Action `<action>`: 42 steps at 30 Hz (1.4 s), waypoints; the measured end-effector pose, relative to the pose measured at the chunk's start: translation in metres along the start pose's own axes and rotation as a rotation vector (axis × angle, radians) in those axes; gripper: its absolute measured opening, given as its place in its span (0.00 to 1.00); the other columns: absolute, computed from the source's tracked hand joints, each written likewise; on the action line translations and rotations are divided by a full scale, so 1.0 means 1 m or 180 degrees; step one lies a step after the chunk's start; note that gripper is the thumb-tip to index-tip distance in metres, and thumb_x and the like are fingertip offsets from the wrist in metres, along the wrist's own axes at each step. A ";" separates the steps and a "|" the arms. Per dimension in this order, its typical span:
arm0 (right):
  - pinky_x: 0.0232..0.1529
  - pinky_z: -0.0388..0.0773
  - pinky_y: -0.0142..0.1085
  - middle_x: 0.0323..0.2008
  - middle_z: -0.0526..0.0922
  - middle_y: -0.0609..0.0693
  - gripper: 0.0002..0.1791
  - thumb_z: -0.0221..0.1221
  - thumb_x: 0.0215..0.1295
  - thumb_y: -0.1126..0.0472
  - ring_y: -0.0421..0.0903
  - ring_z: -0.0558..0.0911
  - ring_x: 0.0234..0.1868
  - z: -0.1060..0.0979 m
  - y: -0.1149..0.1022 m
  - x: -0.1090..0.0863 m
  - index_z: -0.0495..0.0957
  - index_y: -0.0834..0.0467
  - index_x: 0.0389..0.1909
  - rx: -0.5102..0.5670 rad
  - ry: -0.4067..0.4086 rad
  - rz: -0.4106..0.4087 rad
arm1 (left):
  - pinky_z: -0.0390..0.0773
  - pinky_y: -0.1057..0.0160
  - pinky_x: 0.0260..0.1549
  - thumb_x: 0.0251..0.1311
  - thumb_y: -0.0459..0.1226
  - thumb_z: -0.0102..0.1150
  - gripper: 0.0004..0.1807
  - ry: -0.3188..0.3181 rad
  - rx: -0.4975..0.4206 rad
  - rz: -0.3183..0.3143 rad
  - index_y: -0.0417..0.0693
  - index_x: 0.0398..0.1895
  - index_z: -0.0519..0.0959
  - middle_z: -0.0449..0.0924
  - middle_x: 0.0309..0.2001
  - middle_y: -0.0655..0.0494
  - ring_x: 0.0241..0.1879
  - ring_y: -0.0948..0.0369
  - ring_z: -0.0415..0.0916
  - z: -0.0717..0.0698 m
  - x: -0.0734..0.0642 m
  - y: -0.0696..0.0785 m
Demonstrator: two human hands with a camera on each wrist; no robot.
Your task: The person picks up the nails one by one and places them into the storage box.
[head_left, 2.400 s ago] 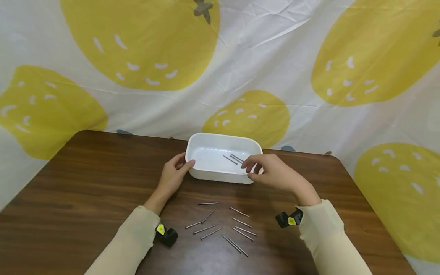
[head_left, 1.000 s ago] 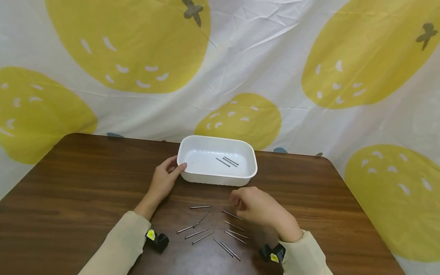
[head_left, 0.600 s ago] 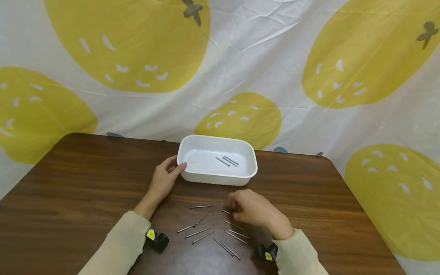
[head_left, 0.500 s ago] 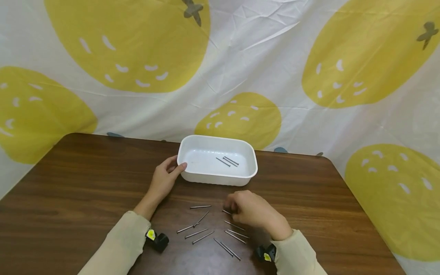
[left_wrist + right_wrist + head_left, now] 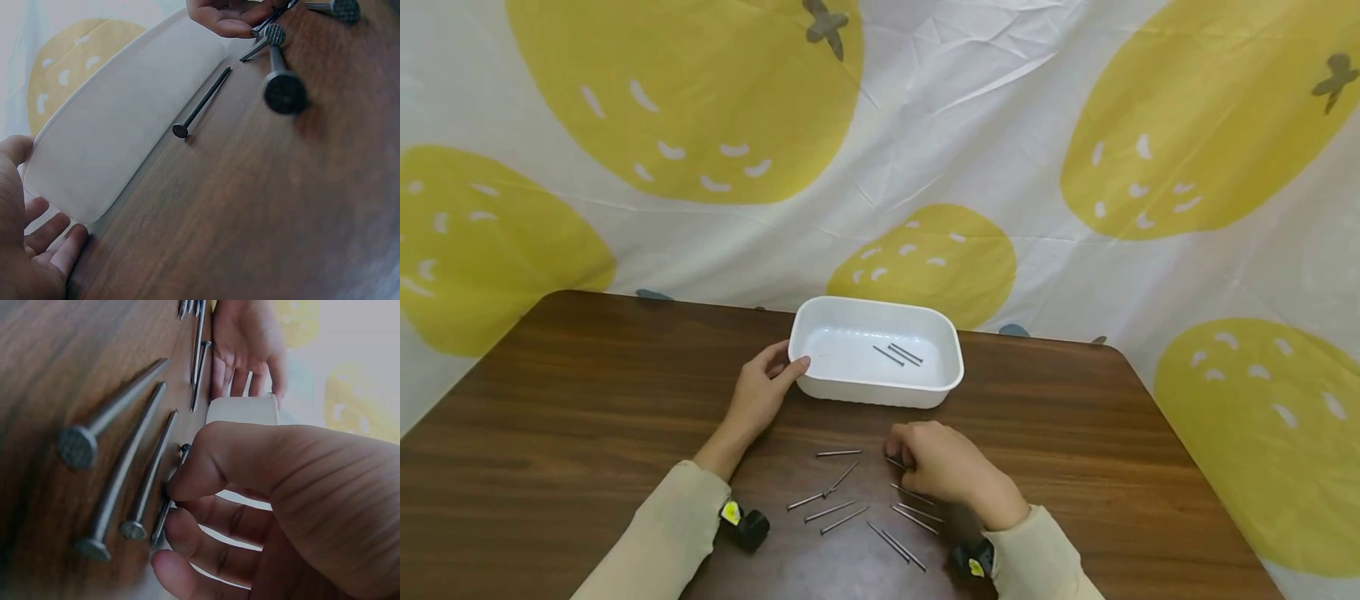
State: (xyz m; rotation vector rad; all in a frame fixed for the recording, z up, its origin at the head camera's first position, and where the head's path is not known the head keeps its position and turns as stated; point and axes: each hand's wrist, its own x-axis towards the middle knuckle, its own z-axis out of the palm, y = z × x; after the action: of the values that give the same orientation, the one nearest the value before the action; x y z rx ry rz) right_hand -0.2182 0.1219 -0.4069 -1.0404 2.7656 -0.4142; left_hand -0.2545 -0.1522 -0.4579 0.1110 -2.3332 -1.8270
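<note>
A white plastic tray [image 5: 872, 392] stands near the table's back edge, with three nails [image 5: 889, 356] lying in its right half. My left hand [image 5: 758, 396] holds its left end, thumb on the rim and fingers against the outer wall. In front of the tray, my right hand [image 5: 951, 467] is low at the table, pinching a nail [image 5: 161, 522] between thumb and fingers. That nail is partly hidden by the fingers in the head view. More nails [image 5: 916, 520] lie to the near side of this hand, roughly parallel. Another group of nails [image 5: 844, 521] lies to the left.
The dark wooden table [image 5: 625, 392] extends on both sides. Behind it hangs a white cloth [image 5: 955, 150] printed with yellow lemon shapes. Small black cameras are strapped at both wrists, the left camera [image 5: 751, 530] close to the left nail group.
My right hand has left the tray's right end and come down toward the nails, closing its fingers on the one nearest the tray. My left hand keeps its hold on the tray.
</note>
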 end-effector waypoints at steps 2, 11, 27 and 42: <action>0.26 0.69 0.32 0.23 0.75 0.41 0.17 0.70 0.43 0.69 0.37 0.72 0.26 0.000 -0.001 0.000 0.79 0.53 0.35 0.0001 -0.0011 0.0023 | 0.76 0.48 0.64 0.70 0.45 0.60 0.31 0.0001 0.0001 -0.0001 0.39 0.71 0.69 0.70 0.71 0.40 0.66 0.45 0.74 0.000 0.000 0.000; 0.26 0.69 0.31 0.24 0.75 0.40 0.18 0.70 0.42 0.68 0.36 0.72 0.26 0.002 0.002 0.000 0.78 0.50 0.34 -0.0038 -0.0030 0.0021 | 0.76 0.49 0.64 0.70 0.45 0.60 0.31 0.0011 0.0008 0.0006 0.40 0.71 0.69 0.71 0.71 0.40 0.65 0.46 0.76 0.000 0.000 0.000; 0.29 0.72 0.31 0.26 0.78 0.42 0.16 0.67 0.43 0.72 0.36 0.75 0.28 -0.013 0.007 0.006 0.80 0.52 0.34 0.0013 -0.0032 -0.0124 | 0.77 0.50 0.62 0.70 0.45 0.61 0.31 -0.0010 -0.0002 0.0019 0.40 0.71 0.70 0.71 0.70 0.41 0.64 0.46 0.77 0.000 0.000 0.000; 0.35 0.75 0.28 0.29 0.80 0.46 0.17 0.62 0.45 0.75 0.36 0.75 0.31 -0.043 0.018 0.014 0.82 0.59 0.38 0.0079 0.0171 -0.0464 | 0.77 0.50 0.63 0.69 0.46 0.62 0.31 0.0003 -0.0093 0.0009 0.41 0.71 0.70 0.73 0.70 0.41 0.65 0.47 0.77 0.000 0.000 -0.001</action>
State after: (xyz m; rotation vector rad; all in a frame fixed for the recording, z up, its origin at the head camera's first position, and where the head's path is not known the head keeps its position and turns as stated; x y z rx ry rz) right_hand -0.2507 0.1341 -0.3730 -1.2475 2.7327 -0.5014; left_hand -0.2546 -0.1527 -0.4587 0.1044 -2.3037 -1.8585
